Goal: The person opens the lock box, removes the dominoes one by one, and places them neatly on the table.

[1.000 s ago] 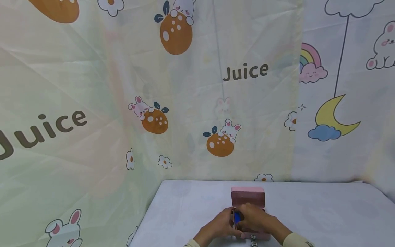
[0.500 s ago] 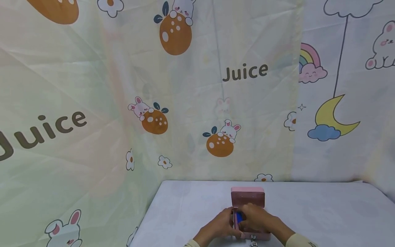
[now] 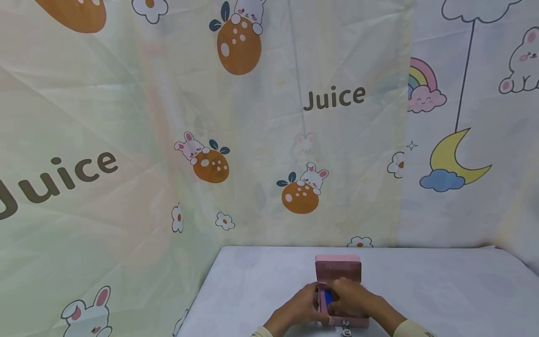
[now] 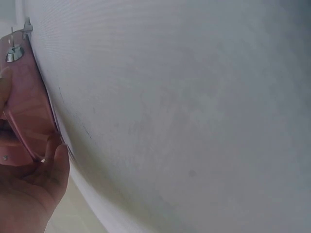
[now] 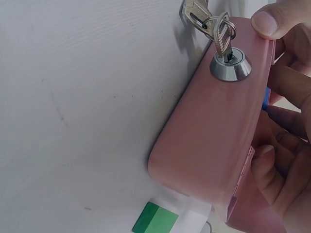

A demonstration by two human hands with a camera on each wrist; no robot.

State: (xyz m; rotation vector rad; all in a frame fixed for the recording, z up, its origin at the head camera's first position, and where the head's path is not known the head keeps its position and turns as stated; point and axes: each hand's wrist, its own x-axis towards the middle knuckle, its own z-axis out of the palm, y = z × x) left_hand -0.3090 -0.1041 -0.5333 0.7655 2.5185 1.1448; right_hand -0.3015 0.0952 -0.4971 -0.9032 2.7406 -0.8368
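A pink metal lockbox (image 3: pixel 353 322) stands on the table with its lid (image 3: pixel 338 271) raised at the back. My left hand (image 3: pixel 300 304) grips its left side, thumb at the front corner and fingers along the outer wall. Inside the box, my right hand (image 3: pixel 349 297) has curled fingers on a blue flat object (image 3: pixel 329 297); its kind cannot be made out, as the hand covers most of it. Only a blue sliver (image 5: pixel 266 98) shows in the right wrist view. A key (image 5: pixel 223 41) sits in the round front lock (image 5: pixel 230 72).
A second key (image 5: pixel 195 12) hangs from the same ring. In the right wrist view, a green and white item (image 5: pixel 156 218) lies beside the box. The white table (image 3: pixel 261 271) reaches back to a printed cloth (image 3: pixel 252 201), with another cloth wall at the left.
The right hand has shifted slightly right, and the blue object has moved with it away from the box's left wall. More of the pink inside shows there. The left hand stays put.
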